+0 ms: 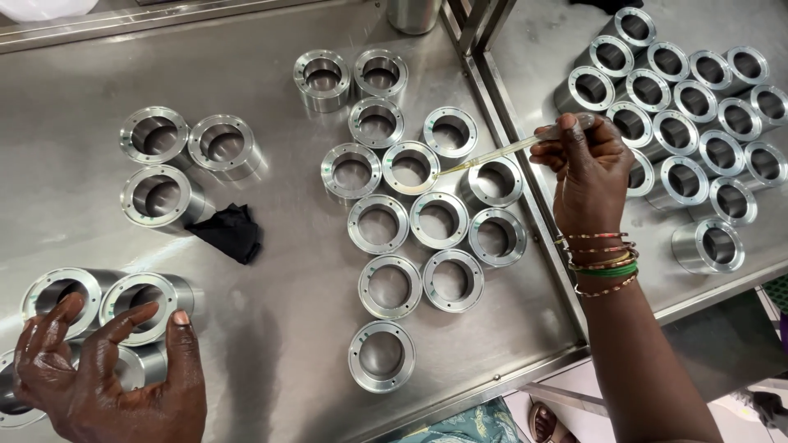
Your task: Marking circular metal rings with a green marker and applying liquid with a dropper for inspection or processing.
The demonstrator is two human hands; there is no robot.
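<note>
The right hand [587, 168] is closed around a slim dropper [501, 153], fingers pinched on its upper end; the tip points left and reaches the rim of a machined metal ring [410, 167] in the central cluster on the steel worktop [271, 271]. The left hand [107, 373] is spread, fingers apart, fingertips resting on the metal rings [144, 308] at the lower left. A black cloth [231, 233] lies between the groups.

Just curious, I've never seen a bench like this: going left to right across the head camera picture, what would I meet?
left hand → black cloth → middle cluster of metal rings → dropper → right hand → far-right group of rings
</note>
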